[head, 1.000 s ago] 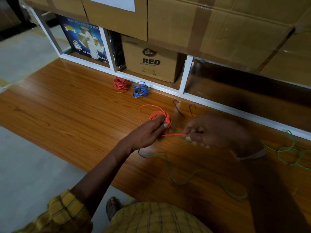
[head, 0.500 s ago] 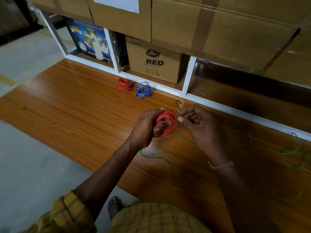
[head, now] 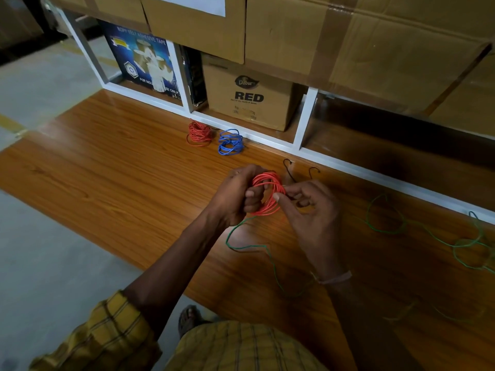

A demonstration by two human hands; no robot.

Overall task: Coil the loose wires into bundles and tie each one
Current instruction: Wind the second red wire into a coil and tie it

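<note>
Head view: at the frame's centre, the left hand [head: 235,195] grips an orange wire coil [head: 267,192] above the wooden worktop [head: 107,178], while the right hand [head: 308,207] pinches its strands. A loose green wire [head: 385,228] trails right (tied orange [head: 199,133] and blue [head: 230,142] bundles lie farther up).

Wires on the wooden worktop, some coiled and some loose

I see an orange coil [head: 266,192] of many round loops, standing on edge just above the worktop [head: 107,178], held between my left hand [head: 235,195] and my right hand [head: 308,207]. A small red bundle [head: 198,133] and a blue bundle [head: 230,142] lie side by side near the shelf. A long green wire [head: 385,218] sprawls loose across the right. Two short black wires [head: 290,170] lie behind the coil.
</note>
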